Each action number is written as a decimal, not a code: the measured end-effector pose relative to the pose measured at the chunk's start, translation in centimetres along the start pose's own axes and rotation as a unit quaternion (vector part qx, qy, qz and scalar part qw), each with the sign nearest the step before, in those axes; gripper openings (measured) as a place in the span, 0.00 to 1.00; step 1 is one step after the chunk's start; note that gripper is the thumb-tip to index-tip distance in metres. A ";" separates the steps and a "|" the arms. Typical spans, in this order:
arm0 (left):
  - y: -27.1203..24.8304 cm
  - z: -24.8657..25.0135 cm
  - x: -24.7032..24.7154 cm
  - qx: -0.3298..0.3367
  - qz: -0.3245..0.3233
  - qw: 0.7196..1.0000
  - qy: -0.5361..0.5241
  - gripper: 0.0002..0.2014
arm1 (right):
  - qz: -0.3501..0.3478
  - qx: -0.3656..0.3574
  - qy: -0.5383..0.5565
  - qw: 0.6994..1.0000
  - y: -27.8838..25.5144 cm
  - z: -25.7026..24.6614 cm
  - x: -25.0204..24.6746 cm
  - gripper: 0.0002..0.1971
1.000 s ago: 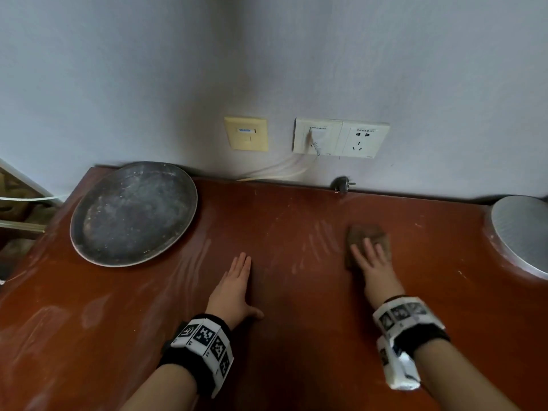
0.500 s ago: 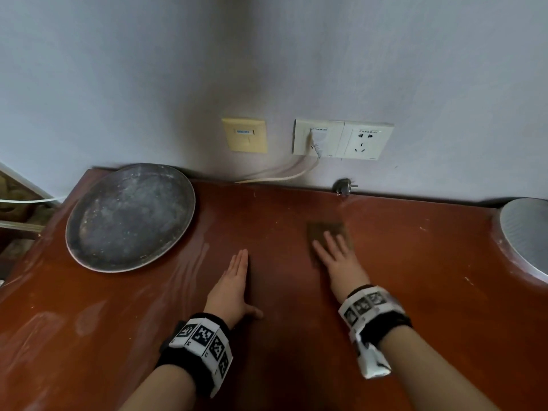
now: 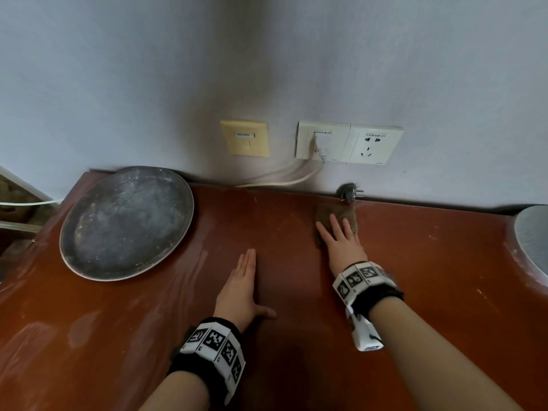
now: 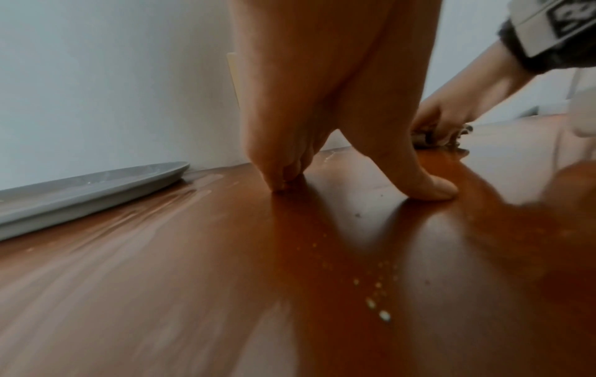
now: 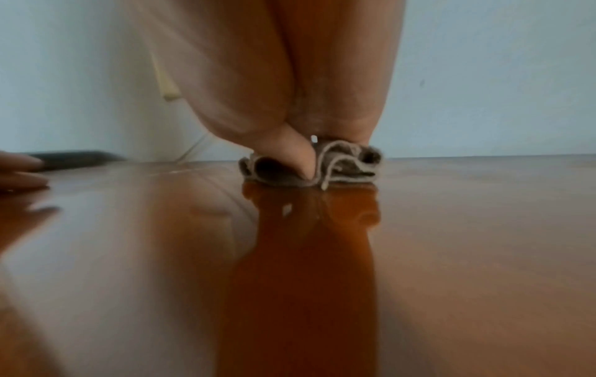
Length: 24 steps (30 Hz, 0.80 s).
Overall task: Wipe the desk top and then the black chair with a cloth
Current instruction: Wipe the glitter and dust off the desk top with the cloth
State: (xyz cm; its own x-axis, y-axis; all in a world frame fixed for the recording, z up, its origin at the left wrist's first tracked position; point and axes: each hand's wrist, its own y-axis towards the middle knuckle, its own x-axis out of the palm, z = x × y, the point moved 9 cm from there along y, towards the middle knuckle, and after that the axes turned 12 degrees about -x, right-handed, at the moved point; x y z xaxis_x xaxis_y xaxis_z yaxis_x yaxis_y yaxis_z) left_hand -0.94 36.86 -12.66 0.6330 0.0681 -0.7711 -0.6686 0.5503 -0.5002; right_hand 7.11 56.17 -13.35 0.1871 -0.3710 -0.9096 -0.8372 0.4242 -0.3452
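Head view: one cloth [image 3: 336, 215], one desk top [image 3: 296, 336], one round tray [image 3: 126, 222] left of the left hand [image 3: 240, 287]. Left hand flat, fingers straight. Right hand [image 3: 341, 243] flat, pressing cloth; now farther forward than a second ago, near wall. Left wrist: fingertips [image 4: 283, 176] touching wood. Right wrist: thumb [image 5: 298, 158] on folded cloth [image 5: 345, 165].
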 end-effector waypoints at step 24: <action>1.8 1.3 0.2 -0.029 0.005 0.997 0.075 0.63 | 0.018 -0.036 -0.029 0.999 -1.3 7.4 -1.4 0.41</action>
State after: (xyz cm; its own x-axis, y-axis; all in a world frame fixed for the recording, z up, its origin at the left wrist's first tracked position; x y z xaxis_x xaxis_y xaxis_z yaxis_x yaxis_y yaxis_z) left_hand -1.55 38.98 -13.18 0.5633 -0.0546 -0.8244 -0.6985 0.5016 -0.5105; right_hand 11.77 62.18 -13.35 0.1831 -0.3074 -0.9338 -0.8785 0.3752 -0.2958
